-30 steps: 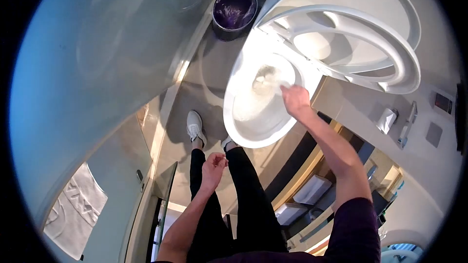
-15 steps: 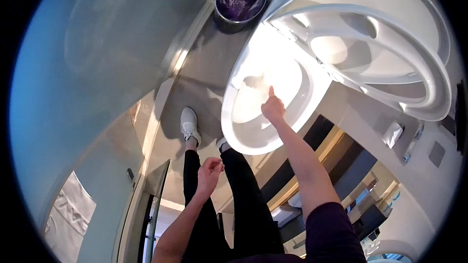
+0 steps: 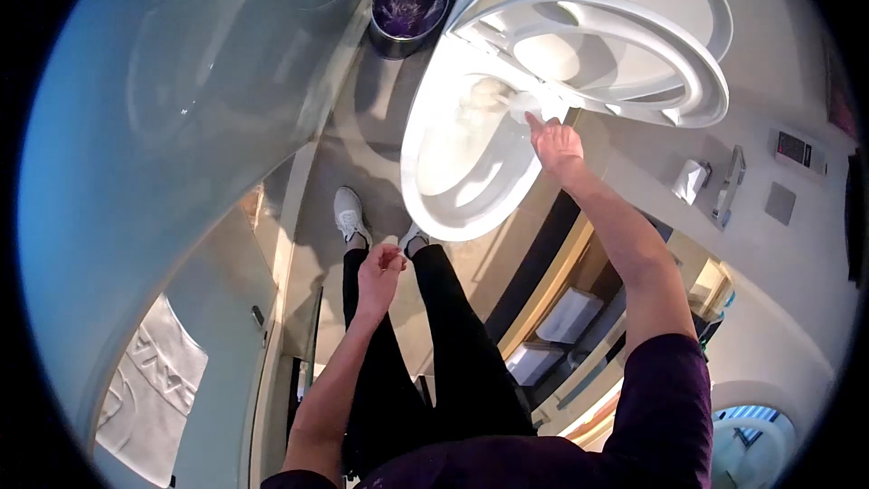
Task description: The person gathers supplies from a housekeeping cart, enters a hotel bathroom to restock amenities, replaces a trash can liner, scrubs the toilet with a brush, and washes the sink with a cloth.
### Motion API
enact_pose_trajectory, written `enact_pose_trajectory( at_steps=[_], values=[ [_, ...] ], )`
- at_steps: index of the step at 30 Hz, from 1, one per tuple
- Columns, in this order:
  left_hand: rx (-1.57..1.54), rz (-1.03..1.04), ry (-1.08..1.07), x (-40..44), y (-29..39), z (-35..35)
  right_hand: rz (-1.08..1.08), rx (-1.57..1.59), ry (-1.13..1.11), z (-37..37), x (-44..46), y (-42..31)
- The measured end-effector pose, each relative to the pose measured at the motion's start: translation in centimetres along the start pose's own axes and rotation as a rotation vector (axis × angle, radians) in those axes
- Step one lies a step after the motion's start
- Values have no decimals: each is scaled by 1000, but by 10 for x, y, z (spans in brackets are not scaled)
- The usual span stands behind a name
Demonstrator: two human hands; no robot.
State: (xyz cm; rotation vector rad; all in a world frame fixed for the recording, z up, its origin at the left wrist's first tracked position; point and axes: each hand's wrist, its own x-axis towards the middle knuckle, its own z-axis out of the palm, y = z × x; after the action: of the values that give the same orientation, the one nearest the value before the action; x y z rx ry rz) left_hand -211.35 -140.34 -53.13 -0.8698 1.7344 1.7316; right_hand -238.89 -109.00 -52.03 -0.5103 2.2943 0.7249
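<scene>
The toilet bowl (image 3: 463, 227) stands in bright light ahead of me, its seat (image 3: 704, 101) and lid (image 3: 720, 14) raised. My right hand (image 3: 558, 148) is at the bowl's right rim, near the seat hinges, with the index finger extended and the other fingers curled. A pale, blurred patch (image 3: 523, 107) lies at its fingertip; against the white bowl I cannot tell what it is. Above my legs, my left hand (image 3: 380, 273) hangs low with fingers pinched together. Whether something small is between them cannot be made out.
A dark bin (image 3: 393, 45) with a purple liner stands left of the toilet. A curved glass panel (image 3: 181, 127) fills the left side. On the right wall are a paper holder (image 3: 692, 180) and a flat plate (image 3: 780, 203). Shelves with white folded items (image 3: 568, 315) stand below.
My right hand has moved from over the bowl's middle to its right rim, farther from me. My left hand has risen slightly in view, still pinched. The whole view has shifted a little.
</scene>
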Motion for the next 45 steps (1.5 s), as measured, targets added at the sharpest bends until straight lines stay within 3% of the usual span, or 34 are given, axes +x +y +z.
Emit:
enact_pose_trajectory(
  at_steps=[3,4,6,7,9,11,13,14,16,17,18,19,21,24,25,30,34,35,38,40,41,44,45],
  values=[
    [-131,7,-49,-9,1,-14,106,173,-183,47,-25,-18],
    [-126,9,-54,-12,0,-19,20,17,-129,70,-54,-33],
    [-104,-9,-59,-18,-2,-28,77,236,-308,72,-100,-70],
    [-99,23,-55,-23,0,-31,58,314,-493,39,-120,-89],
    [-111,-14,-60,-24,-9,-39,-152,456,-553,22,-139,-119],
    [-100,-67,-55,-22,-22,-46,-129,787,-147,36,-142,-156],
    [-107,-59,-45,-22,-23,-52,-166,951,-10,26,-90,-150],
    [-107,-58,-36,-25,-23,-55,-68,1093,-53,6,-71,-131],
    [-131,-67,-28,-28,-21,-58,73,903,19,-33,-47,-92],
    [-117,-66,-22,-29,-23,-60,161,750,-88,-59,-45,-72],
    [-101,-64,-18,-30,-24,-63,203,581,121,-40,-45,-60],
    [-92,-59,-25,-31,-24,-64,276,594,42,-55,-65,-48],
    [-60,-93,-15,-32,-20,-61,361,476,-89,-8,-87,-42],
    [-13,-57,-46,-34,-7,-58,227,509,-208,56,-145,-89],
    [-18,-50,-41,-32,-4,-56,309,679,-464,70,-144,-112],
    [17,18,-64,-31,-2,-57,204,981,-391,17,-180,-140],
    [65,-4,-76,-32,6,-52,395,1113,-242,-5,-185,-136],
    [70,1,-77,-33,9,-50,416,1150,-85,1,-190,-146],
    [52,41,-81,-27,19,-33,541,1361,-146,-1,-197,-173],
    [125,71,-102,-22,26,-22,319,1167,-178,41,-194,-190],
    [133,88,-110,-22,34,-15,169,1264,-156,70,-194,-189],
    [109,174,-116,-27,78,11,286,1237,-264,43,-205,-158],
    [82,269,-133,-28,100,21,340,1290,-155,32,-214,-153]
  ],
)
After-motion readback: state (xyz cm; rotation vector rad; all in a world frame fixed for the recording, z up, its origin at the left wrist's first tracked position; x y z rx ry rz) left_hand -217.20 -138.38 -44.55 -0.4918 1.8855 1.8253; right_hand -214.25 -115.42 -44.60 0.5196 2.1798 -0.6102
